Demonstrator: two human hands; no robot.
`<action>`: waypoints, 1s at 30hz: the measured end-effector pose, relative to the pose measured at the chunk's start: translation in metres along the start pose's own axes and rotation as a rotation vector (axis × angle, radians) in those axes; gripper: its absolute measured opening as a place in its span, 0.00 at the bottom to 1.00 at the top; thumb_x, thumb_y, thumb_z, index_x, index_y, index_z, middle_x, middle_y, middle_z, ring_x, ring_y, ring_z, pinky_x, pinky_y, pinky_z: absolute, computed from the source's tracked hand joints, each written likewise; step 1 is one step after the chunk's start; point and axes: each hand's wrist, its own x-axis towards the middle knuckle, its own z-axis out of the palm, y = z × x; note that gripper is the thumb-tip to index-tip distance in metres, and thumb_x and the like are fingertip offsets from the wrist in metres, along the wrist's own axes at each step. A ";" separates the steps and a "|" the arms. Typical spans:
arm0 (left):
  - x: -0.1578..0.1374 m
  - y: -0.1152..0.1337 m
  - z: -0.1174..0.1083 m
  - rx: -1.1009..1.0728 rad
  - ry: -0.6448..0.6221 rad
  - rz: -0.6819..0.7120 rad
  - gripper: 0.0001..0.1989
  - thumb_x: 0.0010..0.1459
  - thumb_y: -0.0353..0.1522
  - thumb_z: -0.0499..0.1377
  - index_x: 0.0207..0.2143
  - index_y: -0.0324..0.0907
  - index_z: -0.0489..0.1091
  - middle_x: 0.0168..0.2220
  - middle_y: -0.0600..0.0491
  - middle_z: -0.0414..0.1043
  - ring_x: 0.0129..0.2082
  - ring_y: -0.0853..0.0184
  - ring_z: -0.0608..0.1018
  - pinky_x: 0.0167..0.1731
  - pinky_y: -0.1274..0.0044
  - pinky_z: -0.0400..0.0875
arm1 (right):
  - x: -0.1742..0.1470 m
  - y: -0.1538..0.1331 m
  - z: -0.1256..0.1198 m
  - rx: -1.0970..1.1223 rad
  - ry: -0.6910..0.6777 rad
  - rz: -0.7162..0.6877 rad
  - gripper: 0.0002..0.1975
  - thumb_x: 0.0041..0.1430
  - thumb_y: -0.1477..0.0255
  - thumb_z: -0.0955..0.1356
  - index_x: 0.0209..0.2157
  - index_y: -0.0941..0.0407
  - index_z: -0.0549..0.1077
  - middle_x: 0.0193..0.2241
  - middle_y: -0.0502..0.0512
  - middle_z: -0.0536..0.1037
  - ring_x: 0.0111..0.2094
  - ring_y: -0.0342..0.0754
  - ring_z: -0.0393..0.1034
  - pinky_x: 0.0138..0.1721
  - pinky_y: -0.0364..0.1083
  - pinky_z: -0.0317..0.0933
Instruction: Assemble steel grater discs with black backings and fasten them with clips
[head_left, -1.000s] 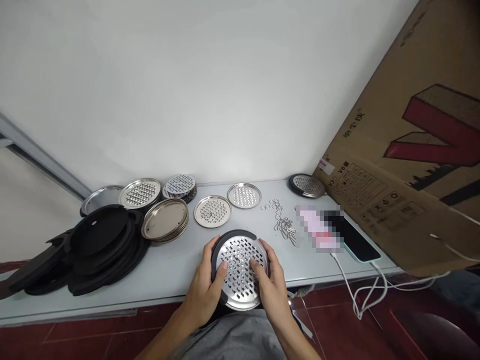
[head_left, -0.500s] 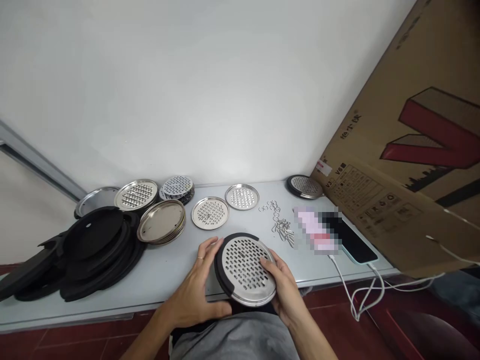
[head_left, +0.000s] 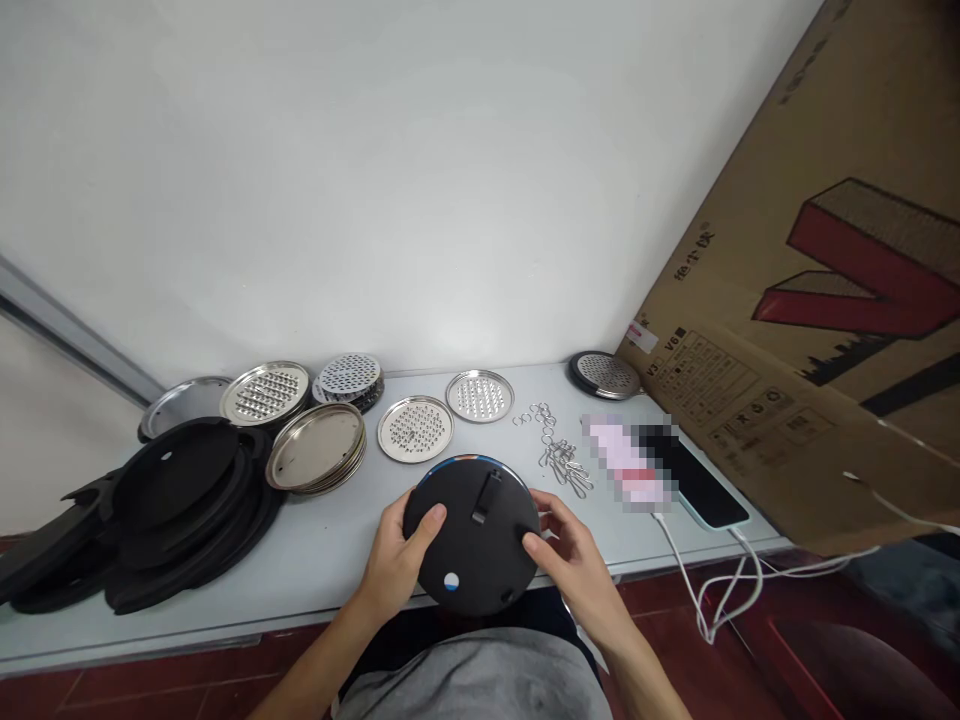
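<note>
Between my two hands, above the table's front edge, a round grater disc [head_left: 469,550] shows its flat black back. That back carries a small clip or tab near the top and a round white-and-blue spot low on the left. My left hand [head_left: 401,560] grips the left edge, thumb lying on the black face. At the right edge my right hand [head_left: 566,550] holds it, thumb on the face and fingers behind. Just beyond lie two metal grater plates, one [head_left: 415,429] nearer and another [head_left: 480,396] behind it. The disc's perforated side is hidden.
Black round parts with handles [head_left: 180,510] pile up on the left. Near them stand stacked metal rings [head_left: 319,450] and grater plates [head_left: 266,393]. Metal clips [head_left: 566,465], a phone [head_left: 701,480], white cables [head_left: 705,620], another black-rimmed disc [head_left: 604,374] and a cardboard box [head_left: 810,300] occupy the right.
The grater disc has been flipped, from its perforated metal side to its black back. My left hand has closed onto its left edge; the right hand still holds the right edge.
</note>
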 end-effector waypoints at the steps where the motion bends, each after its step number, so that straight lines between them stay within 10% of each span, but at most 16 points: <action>1: 0.003 -0.002 0.002 -0.041 -0.018 -0.039 0.20 0.64 0.46 0.59 0.47 0.38 0.72 0.42 0.47 0.80 0.42 0.59 0.80 0.45 0.71 0.76 | 0.001 -0.001 0.001 -0.005 -0.053 -0.008 0.22 0.58 0.56 0.74 0.49 0.53 0.75 0.39 0.54 0.78 0.40 0.50 0.72 0.41 0.46 0.68; 7: 0.029 -0.012 0.003 0.245 -0.028 -0.007 0.19 0.63 0.47 0.58 0.44 0.41 0.71 0.41 0.48 0.79 0.41 0.59 0.80 0.42 0.71 0.75 | 0.010 0.003 0.016 -0.037 -0.089 0.002 0.17 0.64 0.58 0.69 0.45 0.56 0.74 0.39 0.57 0.81 0.42 0.54 0.76 0.42 0.48 0.69; 17: 0.061 -0.012 -0.014 0.829 -0.059 0.003 0.21 0.64 0.44 0.55 0.53 0.41 0.71 0.51 0.43 0.77 0.51 0.52 0.78 0.51 0.64 0.71 | 0.012 0.018 0.010 -0.810 0.022 -0.146 0.15 0.64 0.63 0.66 0.47 0.56 0.76 0.32 0.54 0.77 0.35 0.53 0.74 0.37 0.49 0.66; 30: 0.031 -0.020 -0.016 1.136 0.001 0.343 0.17 0.66 0.33 0.54 0.56 0.45 0.70 0.49 0.47 0.72 0.46 0.57 0.75 0.44 0.66 0.73 | 0.064 0.011 -0.066 -1.064 0.222 -0.144 0.17 0.67 0.65 0.63 0.51 0.57 0.76 0.42 0.58 0.77 0.42 0.55 0.74 0.39 0.49 0.64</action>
